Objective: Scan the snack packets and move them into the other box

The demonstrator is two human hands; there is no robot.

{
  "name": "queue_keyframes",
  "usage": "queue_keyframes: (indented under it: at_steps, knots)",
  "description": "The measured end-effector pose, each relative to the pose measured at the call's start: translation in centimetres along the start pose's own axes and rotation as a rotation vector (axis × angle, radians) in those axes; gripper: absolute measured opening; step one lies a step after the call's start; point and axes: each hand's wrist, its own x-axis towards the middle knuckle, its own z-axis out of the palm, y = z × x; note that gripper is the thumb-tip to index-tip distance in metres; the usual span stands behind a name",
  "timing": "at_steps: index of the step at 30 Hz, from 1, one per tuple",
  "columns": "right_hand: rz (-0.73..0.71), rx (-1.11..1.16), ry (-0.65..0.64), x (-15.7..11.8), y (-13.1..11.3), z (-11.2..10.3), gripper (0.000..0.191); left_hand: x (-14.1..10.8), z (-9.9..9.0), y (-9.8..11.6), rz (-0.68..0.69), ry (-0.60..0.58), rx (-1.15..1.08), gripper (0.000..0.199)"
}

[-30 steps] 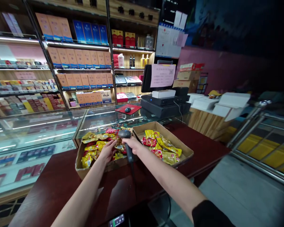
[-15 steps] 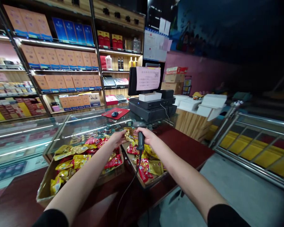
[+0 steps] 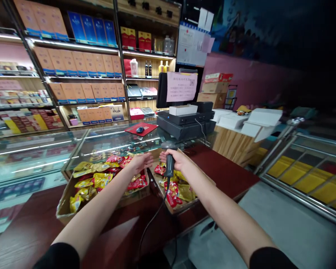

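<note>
From the head view, the right hand's [image 3: 177,160] grip is wrapped around a dark scanner [image 3: 170,167] at six o'clock. The left hand's [image 3: 141,162] grip is released, fingers extended. Packets [image 3: 102,180] lie in cartons [image 3: 184,206] at eight and five on the tabletop [image 3: 226,164].

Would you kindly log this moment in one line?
left hand: open, near left brown cardboard box | right hand: holding black corded scanner near right brown cardboard box

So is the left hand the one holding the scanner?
No, the scanner is in the right hand, while the left hand is apart from it, fingers extended.
</note>
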Motion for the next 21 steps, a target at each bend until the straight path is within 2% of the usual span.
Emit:
queue_keyframes:
  at_steps: [3, 8, 12, 15, 17, 19, 21]
  knots:
    - [0.082, 0.027, -0.023, -0.3, 1.5, 3.2, 0.011, -2.7, -4.0, 1.4, 0.078, 0.072, 0.059, 0.026]
    - [0.165, -0.025, -0.14, -0.8, 4.9, 9.0, 0.013, -7.8, -10.7, 4.0, 0.187, 0.188, 0.211, 0.037]
    - [0.202, -0.094, -0.196, -1.2, 8.1, 13.5, 0.011, -10.4, -15.2, 4.6, 0.26, 0.294, 0.391, 0.034]
    - [0.239, -0.19, -0.224, -1.4, 10.4, 16.2, 0.009, -11.3, -17.4, 4.2, 0.349, 0.382, 0.78, 0.021]
    - [0.247, -0.242, -0.216, -1.4, 11.7, 17.5, 0.009, -11.6, -18.2, 3.8, 0.383, 0.394, 1.029, 0.011]
    - [0.254, -0.281, -0.194, -1.4, 12.5, 18.3, 0.009, -11.6, -18.5, 3.3, 0.404, 0.395, 1.17, 0.004]
    - [0.263, -0.318, -0.167, -1.3, 13.1, 18.8, 0.008, -11.3, -18.7, 2.7, 0.446, 0.407, 1.217, 0.01]
